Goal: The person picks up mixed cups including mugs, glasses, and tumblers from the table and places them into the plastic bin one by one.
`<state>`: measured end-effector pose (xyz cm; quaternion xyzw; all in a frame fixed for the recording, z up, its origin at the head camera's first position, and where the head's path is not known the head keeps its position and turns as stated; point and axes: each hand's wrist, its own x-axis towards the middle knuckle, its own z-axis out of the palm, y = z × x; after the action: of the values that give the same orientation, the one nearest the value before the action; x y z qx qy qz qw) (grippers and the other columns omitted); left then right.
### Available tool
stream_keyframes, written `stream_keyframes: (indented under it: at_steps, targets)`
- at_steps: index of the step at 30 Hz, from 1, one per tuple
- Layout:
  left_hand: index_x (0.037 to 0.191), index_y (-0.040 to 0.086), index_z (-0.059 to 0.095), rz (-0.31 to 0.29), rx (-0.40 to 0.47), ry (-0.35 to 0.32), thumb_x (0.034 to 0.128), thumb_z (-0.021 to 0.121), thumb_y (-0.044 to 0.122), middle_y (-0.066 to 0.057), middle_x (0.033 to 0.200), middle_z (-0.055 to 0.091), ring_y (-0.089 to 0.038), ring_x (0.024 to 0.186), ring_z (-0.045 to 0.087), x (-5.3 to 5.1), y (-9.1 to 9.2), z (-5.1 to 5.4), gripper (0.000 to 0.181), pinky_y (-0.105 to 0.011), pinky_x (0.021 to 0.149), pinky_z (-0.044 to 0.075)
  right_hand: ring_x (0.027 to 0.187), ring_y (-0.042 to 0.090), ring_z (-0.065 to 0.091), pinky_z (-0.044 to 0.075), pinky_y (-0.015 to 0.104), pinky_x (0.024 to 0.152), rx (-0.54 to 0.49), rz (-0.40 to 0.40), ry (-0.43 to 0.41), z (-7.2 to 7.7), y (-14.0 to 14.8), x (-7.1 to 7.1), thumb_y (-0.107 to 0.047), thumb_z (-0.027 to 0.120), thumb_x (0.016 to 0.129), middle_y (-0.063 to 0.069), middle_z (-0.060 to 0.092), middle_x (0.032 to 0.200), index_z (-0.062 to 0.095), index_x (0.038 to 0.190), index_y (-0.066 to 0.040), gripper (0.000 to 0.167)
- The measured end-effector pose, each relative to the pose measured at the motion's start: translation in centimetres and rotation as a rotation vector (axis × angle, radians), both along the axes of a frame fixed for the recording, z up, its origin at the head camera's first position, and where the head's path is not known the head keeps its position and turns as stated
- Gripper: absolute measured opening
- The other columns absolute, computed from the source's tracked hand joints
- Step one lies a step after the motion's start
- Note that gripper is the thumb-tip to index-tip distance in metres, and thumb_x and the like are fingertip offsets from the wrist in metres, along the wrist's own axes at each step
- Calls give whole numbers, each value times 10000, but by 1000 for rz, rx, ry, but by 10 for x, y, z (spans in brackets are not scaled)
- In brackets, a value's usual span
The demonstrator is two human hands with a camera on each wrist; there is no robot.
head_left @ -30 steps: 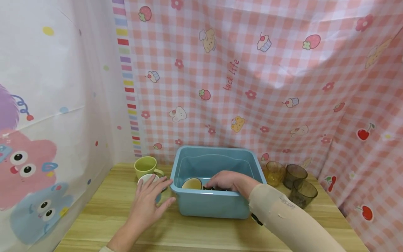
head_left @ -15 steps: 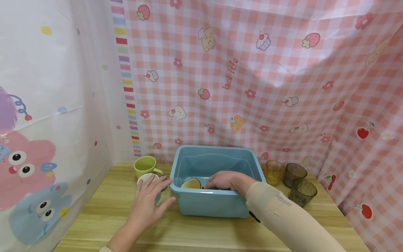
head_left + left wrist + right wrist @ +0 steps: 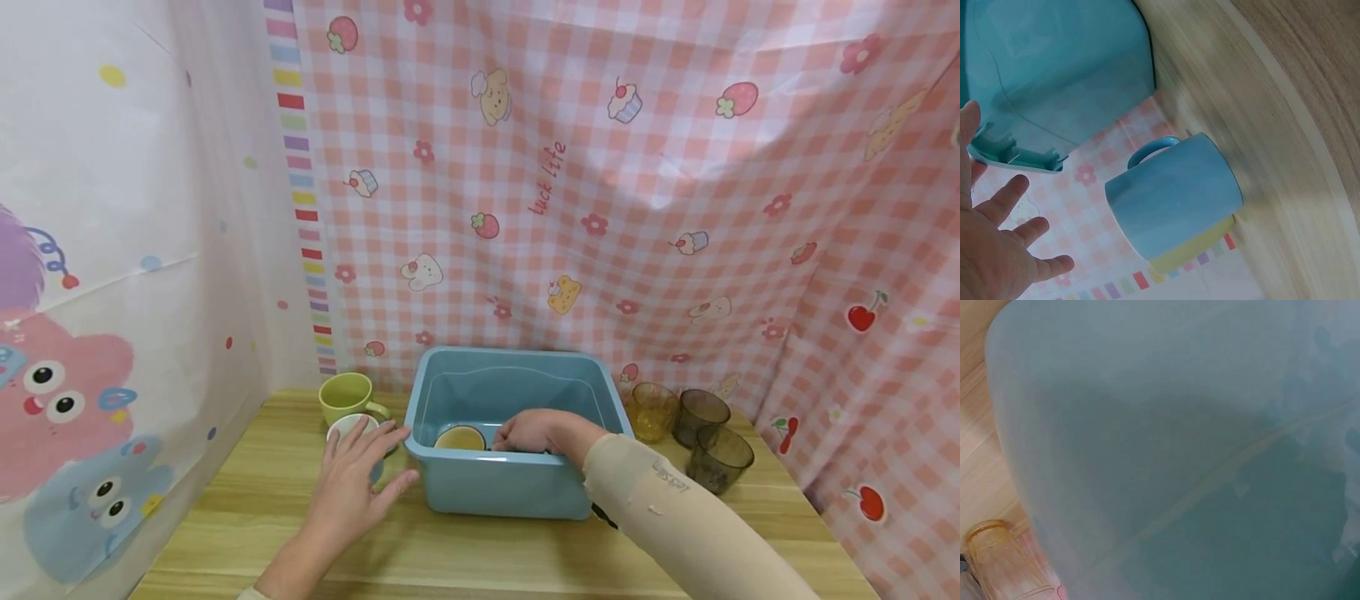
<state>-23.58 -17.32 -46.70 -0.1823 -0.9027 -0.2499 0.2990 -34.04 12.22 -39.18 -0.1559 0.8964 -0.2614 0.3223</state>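
My right hand (image 3: 536,431) reaches over the front rim into a light-blue plastic bin (image 3: 510,487). Its fingertips, and anything they hold, are hidden behind the front wall. Beside those fingers, inside the bin, the round rim of a cream-yellow cup (image 3: 461,438) shows. My left hand (image 3: 348,479) is held with fingers spread by the bin's left corner, its fingertips close to the rim; contact is unclear. Partly behind that hand stands a blue mug (image 3: 1172,194) with a white inside. A yellow-green mug (image 3: 347,398) stands behind the blue one.
Right of the bin stand an amber glass (image 3: 653,412) and two smoky brown glasses (image 3: 702,418), (image 3: 720,460). Everything is on a wooden table (image 3: 480,558). A pink checked cloth (image 3: 525,167) hangs behind. The bin's wall fills most of the right wrist view.
My right hand has shifted slightly within the bin, and the dark patch under its fingers is now mostly out of sight. The cream-yellow cup sits slightly further right. My left hand stays still.
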Motion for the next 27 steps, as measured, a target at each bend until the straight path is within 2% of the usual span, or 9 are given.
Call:
stream_keyframes:
  at_steps: [7,10,16,20,27]
  targets:
    - [1431,243,678,1,6,-9,869,881,382,-136,1478,677,-524,1484,480,0,0,-1,613,-841,1183,230,1032,118,618,529,349,976,97,89,122,-1,-2,1,-300,588,1101,-52,749,1161,811,1115,-251,228]
    - [1432,244,680,1,5,-7,870,880,385,-134,1475,680,-528,1482,483,0,0,-1,614,-847,1179,231,1076,124,622,531,370,1023,106,102,139,-2,-3,2,-283,584,1099,-41,755,1210,811,1156,-244,238]
    - [1430,236,683,5,-4,-4,868,878,389,-135,1470,683,-529,1474,492,1,0,1,614,-848,1176,235,1346,188,605,476,447,1194,108,142,136,-3,-7,5,-269,557,1087,-9,709,1420,765,1331,-243,321]
    - [1427,230,687,7,-7,-2,866,877,393,-138,1465,686,-526,1472,496,1,1,2,615,-845,1177,239,1453,243,565,438,475,1238,89,118,137,-3,-10,6,-342,550,1097,4,686,1473,739,1382,-240,357]
    - [1435,236,683,9,-14,-12,867,874,404,-126,1480,677,-522,1486,481,1,0,2,623,-847,1175,240,1423,246,590,449,489,1225,90,54,143,-4,-12,8,-446,591,1077,6,695,1457,739,1383,-244,395]
